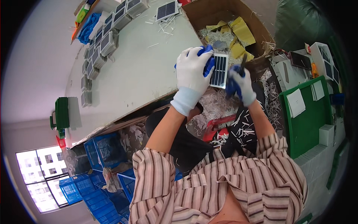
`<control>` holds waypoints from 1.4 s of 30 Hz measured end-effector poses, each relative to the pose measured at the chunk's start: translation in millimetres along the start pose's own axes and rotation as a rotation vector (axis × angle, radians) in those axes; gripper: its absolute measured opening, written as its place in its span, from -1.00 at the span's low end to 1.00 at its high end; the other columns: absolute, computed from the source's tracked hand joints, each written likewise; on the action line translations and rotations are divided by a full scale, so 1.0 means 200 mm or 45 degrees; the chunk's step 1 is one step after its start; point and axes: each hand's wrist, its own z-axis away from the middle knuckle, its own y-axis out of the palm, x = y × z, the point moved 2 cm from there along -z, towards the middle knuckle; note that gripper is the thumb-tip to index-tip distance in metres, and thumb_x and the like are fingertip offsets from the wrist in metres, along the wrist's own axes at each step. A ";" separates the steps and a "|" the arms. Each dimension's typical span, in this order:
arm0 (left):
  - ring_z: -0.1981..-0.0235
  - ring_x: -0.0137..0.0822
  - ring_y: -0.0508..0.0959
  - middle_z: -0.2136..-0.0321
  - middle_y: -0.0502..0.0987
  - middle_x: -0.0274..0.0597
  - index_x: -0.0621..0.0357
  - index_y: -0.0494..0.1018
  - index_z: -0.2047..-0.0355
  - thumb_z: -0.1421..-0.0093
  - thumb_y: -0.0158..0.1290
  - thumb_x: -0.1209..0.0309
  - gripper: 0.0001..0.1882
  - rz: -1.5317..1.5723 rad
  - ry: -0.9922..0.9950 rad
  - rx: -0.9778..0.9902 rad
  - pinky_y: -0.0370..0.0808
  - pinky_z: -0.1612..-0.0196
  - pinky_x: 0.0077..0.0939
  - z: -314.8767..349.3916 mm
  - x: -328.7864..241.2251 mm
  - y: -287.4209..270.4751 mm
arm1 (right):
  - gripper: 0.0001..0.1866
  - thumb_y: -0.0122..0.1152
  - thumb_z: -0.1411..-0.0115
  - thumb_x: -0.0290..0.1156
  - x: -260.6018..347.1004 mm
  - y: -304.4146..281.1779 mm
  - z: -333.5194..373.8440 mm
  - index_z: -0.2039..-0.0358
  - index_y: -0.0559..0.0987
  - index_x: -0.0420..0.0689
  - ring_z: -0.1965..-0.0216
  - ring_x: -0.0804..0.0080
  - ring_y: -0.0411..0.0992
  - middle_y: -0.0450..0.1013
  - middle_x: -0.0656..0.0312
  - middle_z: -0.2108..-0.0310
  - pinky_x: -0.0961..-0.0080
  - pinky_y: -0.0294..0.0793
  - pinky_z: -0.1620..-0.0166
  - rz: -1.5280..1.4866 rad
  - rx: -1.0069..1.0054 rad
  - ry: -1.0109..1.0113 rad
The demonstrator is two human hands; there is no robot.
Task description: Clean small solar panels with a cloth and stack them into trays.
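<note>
My left hand [194, 69], in a white glove with blue-coated fingers, is closed on a small solar panel [219, 71] with dark cells and a pale rim. It holds the panel tilted up over the front edge of the worktable. Just right of the panel, my right hand [240, 84], in a matching glove, is closed around a dark, slim tool [243, 64] that points up. Motion blur hides the tool's exact kind. Thin white strips [244, 128] lie scattered over my dark trousers.
Stacks of solar panels [108, 43] line the pale worktable's [145, 67] far left side; another panel [166, 10] lies at its far end. A cardboard box [201, 15] holds shredded strips and yellow pieces [242, 31]. A green tray [305, 123] stands right, blue crates [93, 194] lower left.
</note>
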 end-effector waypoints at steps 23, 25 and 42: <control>0.07 -0.01 0.39 0.17 0.43 -0.06 0.16 0.46 0.18 0.14 0.12 0.53 -0.59 -0.047 -0.244 -0.053 0.31 -0.03 -0.18 0.02 -0.04 0.04 | -0.84 0.37 0.08 -0.42 0.03 0.41 0.26 0.55 0.55 -0.19 0.56 0.49 0.43 0.46 0.23 0.66 0.58 0.41 0.40 0.547 0.633 -0.128; 0.07 -0.02 0.39 0.17 0.43 -0.07 0.16 0.46 0.18 0.13 0.11 0.53 -0.59 -0.036 -0.237 -0.069 0.31 -0.03 -0.18 0.02 -0.05 0.04 | -0.84 0.32 0.03 -0.47 -0.05 0.41 0.36 0.41 0.55 -0.20 0.52 0.54 0.45 0.49 0.22 0.60 0.59 0.44 0.37 0.497 0.631 -0.298; 0.03 0.01 0.38 0.11 0.43 -0.03 0.12 0.43 0.09 0.13 0.17 0.49 -0.51 0.111 -0.223 -0.092 0.29 -0.06 -0.15 0.03 -0.03 0.00 | -0.69 0.03 -0.23 -0.26 -0.06 0.36 -0.21 0.18 0.50 -0.24 0.38 0.49 0.50 0.51 0.19 0.32 0.51 0.55 0.22 -0.965 0.134 0.257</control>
